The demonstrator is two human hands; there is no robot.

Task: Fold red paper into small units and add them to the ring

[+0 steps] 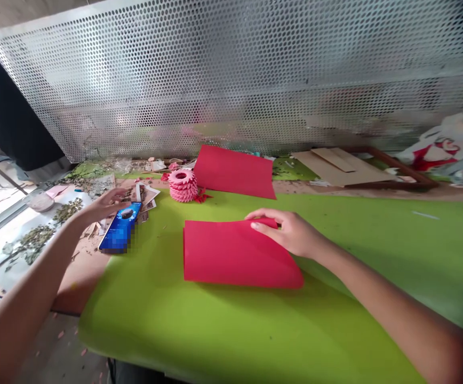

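A folded sheet of red paper (231, 253) lies on the green table cover (215, 325), bent over at its right side. My right hand (287, 229) pinches the paper's upper edge between thumb and fingers. To the left, my left hand (107, 205) is at the top end of a phone (120, 228) with a lit blue screen. Its fingers are stretched out and apart; whether they touch the phone I cannot tell. Small printed cards (149, 197) lie just beyond that hand. Another flat red sheet (235, 172) lies farther back, beside a stack of pink scalloped paper rings (183, 185).
A perforated metal panel (231, 69) stands along the back. At the back right are brown cardboard (341, 166), a wooden frame (411, 173) and a white plastic bag (435, 144). Dried plant scraps (35, 240) litter the left side. Red scraps lie near the rings.
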